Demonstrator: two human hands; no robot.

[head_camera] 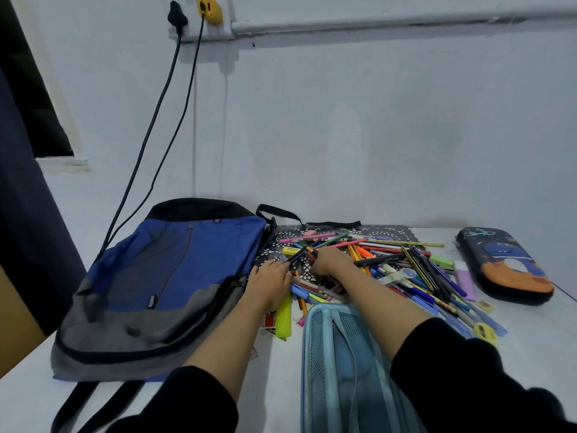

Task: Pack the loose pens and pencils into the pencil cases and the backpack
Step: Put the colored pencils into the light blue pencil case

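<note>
Heap of loose coloured pens and pencils point(390, 264) lay mid-table, gathering stage: right hand point(329, 260) curled round several, left hand point(270, 284) rested flat-fingered on the heap. Next, seemingly, a lift into the open pale-blue mesh pencil case point(340, 354) nearby. Blue-grey fabric backpack point(162, 289) lay leftward, on a white table point(530, 339) against a white wall point(343, 135).

Home study corner: white desk point(530, 354), wall socket point(199, 17), backpack point(175, 276).
</note>
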